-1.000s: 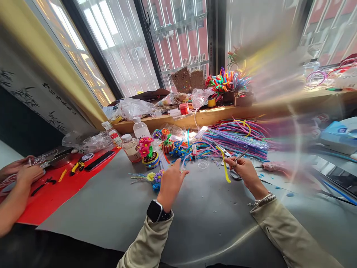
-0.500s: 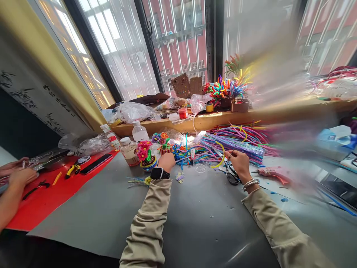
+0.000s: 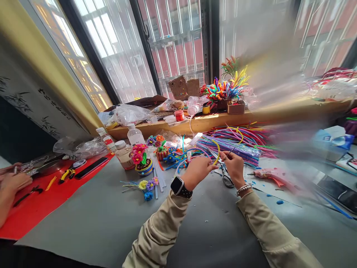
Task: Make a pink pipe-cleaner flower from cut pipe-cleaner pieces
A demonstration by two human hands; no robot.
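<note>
A curved yellow pipe cleaner (image 3: 216, 147) stands between my hands, above the grey table cover. My right hand (image 3: 233, 165) pinches it near its middle; a thin dark piece sticks up beside those fingers. My left hand (image 3: 198, 172), wearing a watch, has its thumb and fingertips closed at the strip's lower end. Black-handled scissors (image 3: 227, 180) lie just below my right hand, partly covered by it. Left of my left hand are small pipe-cleaner flowers (image 3: 148, 185), clear sticks (image 3: 158, 173) and a potted pink flower (image 3: 139, 154).
Behind my hands lies a heap of coloured pipe cleaners (image 3: 245, 137). A pink glue gun (image 3: 269, 174) rests to the right, with a phone (image 3: 338, 191) beyond. Bottles (image 3: 124, 154) stand at the left. Another person's hands (image 3: 16, 182) work over a red mat (image 3: 67, 193).
My left hand has moved right, from beside the flower pots to the lower end of the yellow pipe cleaner. My right hand keeps its pinch, with the view slightly shifted.
</note>
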